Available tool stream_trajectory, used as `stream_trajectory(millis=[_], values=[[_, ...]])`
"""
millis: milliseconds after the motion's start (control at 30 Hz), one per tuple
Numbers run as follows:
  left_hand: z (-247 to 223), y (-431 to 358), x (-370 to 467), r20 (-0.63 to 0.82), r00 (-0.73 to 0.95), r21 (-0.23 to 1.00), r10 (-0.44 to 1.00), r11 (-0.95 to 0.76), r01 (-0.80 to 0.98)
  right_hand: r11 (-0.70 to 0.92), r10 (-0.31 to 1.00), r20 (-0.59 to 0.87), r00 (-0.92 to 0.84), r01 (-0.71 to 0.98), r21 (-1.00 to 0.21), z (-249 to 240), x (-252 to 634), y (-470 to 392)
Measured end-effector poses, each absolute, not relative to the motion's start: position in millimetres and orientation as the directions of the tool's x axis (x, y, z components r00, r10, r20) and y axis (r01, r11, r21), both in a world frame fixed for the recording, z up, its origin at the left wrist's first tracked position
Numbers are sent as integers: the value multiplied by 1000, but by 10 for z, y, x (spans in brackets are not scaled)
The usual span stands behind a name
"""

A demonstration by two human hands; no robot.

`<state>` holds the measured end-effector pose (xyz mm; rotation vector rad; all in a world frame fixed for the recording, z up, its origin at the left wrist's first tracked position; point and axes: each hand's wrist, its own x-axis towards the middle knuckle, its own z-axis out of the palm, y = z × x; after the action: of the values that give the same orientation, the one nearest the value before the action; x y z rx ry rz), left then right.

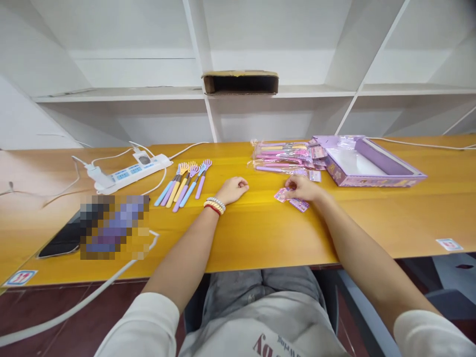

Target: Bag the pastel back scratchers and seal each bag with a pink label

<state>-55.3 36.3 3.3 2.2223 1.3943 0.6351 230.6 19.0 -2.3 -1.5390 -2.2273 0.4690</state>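
My left hand [232, 190] rests on the table with its fingers curled and nothing visible in them. My right hand [300, 188] pinches a small pink printed card [281, 195] just above the tabletop. Partly beneath that hand lies a purple printed card [299, 205]. Behind the right hand is a pile of clear-wrapped pink, purple and yellow sticks [280, 157] with printed labels. To the left of my left hand, several unwrapped claw-ended sticks [182, 186] in blue, purple and yellow lie side by side.
An open purple box [375, 181] stands at the back right. A white power strip [136, 171] with plugs and cables lies at the back left, near a dark phone-like object [61, 240]. White shelves with a cardboard box [241, 83] rise behind the wooden table [253, 238].
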Motion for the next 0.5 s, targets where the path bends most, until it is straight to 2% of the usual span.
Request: stream_trajectory(millis=[133,333,500], values=[[38,352,-562,139,406,561,903,-410,719,343,939,152,-307,841,-419,-56,2225,192],[18,252,-418,186,478,344,859,-512,787,349,936,203,-287,828,-439,-91,2165,204],[13,226,-412,157,501,330,851,-523,786,317,948,184,-259,817,-482,-122,2191,216]])
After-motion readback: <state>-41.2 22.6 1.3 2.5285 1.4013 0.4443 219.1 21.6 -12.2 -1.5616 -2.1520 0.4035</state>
